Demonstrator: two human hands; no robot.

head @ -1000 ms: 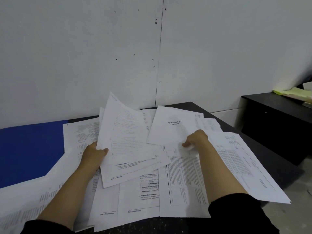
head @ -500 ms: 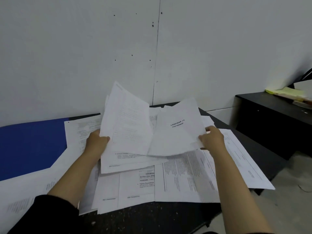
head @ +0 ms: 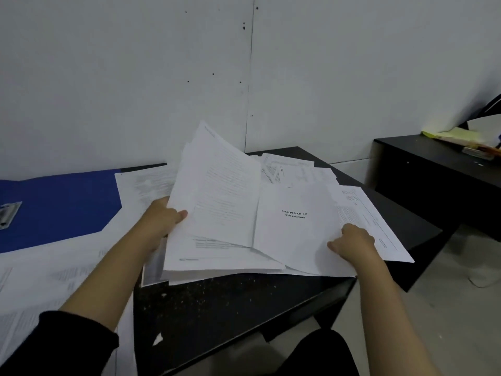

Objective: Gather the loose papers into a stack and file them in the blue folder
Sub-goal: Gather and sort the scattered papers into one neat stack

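Head view, left hand: the left hand [head: 160, 219] is closed on the left edge of the gathered sheets [head: 217, 213], thumb on top, fingers hidden beneath. The sheets tilt up and fan toward the wall, likely lifted so that others can slide in under or against them.

Head view, right hand: the right hand [head: 352, 244] pinches the near right edge of the title sheet [head: 294, 226], thumb over the face; how far the fingers curl under cannot be told. The sheet appears to be drawn toward the left bundle to merge the two.

Papers relative to grip: the bundle spans between both hands, each holding an outer edge, with the overlap falling midway. Edges are uneven, not yet squared.

Loose papers elsewhere: more sheets [head: 298, 169] lie beyond the bundle near the wall, one sheet [head: 379, 226] lies under the right hand, and a spread [head: 54, 275] covers the table's left side below the left forearm.

Blue folder: the blue folder [head: 59, 207] lies open and flat at far left, well apart from both hands, its metal clip [head: 9, 214] at the frame's edge.

Table: the dark table [head: 217, 302] shows bare in front.

Stage, judged: gathering is mid-way; filing not yet begun.
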